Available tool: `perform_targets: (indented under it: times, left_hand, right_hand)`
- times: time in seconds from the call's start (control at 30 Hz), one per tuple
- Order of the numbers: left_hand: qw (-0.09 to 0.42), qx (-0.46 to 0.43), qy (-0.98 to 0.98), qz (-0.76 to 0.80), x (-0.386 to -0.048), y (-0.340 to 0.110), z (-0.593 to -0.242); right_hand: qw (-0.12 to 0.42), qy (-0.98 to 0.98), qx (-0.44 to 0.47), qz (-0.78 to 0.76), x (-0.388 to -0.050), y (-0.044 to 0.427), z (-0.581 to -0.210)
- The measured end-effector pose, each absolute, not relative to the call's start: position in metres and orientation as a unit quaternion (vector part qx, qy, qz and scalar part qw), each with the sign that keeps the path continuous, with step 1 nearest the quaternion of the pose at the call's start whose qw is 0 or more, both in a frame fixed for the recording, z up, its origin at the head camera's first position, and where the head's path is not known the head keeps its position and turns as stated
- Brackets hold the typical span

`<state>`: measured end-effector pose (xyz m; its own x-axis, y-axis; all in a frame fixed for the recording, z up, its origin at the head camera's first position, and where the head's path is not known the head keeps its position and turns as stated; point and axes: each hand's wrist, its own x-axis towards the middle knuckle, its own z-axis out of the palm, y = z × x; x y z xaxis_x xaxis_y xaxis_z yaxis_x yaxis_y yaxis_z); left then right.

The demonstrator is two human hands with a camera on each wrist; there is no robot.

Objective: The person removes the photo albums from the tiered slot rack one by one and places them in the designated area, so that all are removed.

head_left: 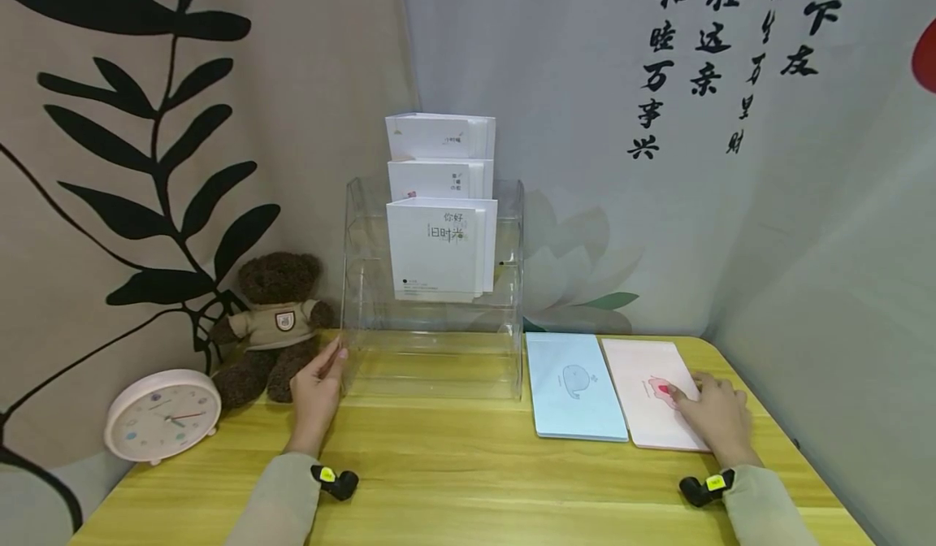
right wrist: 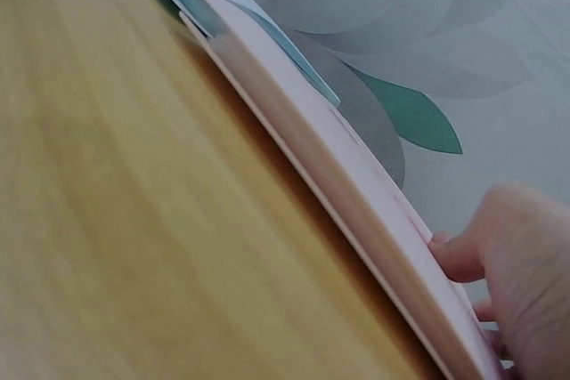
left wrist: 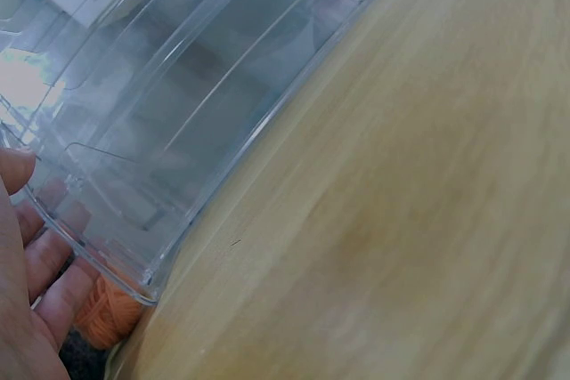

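A clear acrylic display rack [head_left: 431, 359] stands at the back of the table, with white booklets [head_left: 435, 245] in its three upper tiers. My left hand [head_left: 319, 392] holds the rack's left side near its bottom; in the left wrist view, the thumb [left wrist: 16, 169] is at the panel's front edge and the other fingers are partly seen through the plastic. On the right, my right hand [head_left: 720, 420] grips a pink notebook [head_left: 643, 359] by its right edge, thumb on the cover, the other fingers mostly hidden. A light blue notebook [head_left: 556, 400] lies beside it.
A brown teddy bear [head_left: 278, 327] sits left of the rack, behind a pink round clock [head_left: 162, 416]. Orange yarn [left wrist: 109, 316] shows near the rack's lower corner in the left wrist view. A printed cloth backdrop [head_left: 585, 123] hangs behind the wooden table [head_left: 439, 465].
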<state>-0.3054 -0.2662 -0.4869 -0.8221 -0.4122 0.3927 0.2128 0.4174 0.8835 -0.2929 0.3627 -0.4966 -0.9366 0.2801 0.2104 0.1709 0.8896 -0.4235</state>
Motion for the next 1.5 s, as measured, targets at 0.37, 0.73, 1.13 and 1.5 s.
perform_targets:
  times: [0.37, 0.73, 1.13, 1.5]
  left_hand:
    - [0.291, 0.065, -0.785, -0.543, -0.305, -0.265, -0.488]
    - [0.302, 0.059, -0.785, -0.537, -0.304, -0.266, -0.487]
    - [0.305, 0.058, -0.783, -0.539, -0.305, -0.266, -0.488]
    - [0.303, 0.062, -0.783, -0.540, -0.306, -0.267, -0.489]
  right_hand:
    - [0.136, -0.960, -0.121, 0.213, -0.290, 0.361, -0.495]
    - [0.136, -0.970, -0.067, 0.188, -0.291, 0.358, -0.492]
    - [0.122, -0.974, -0.029, 0.188, -0.292, 0.347, -0.479]
    - [0.213, -0.951, 0.091, 0.203, -0.304, 0.316, -0.437]
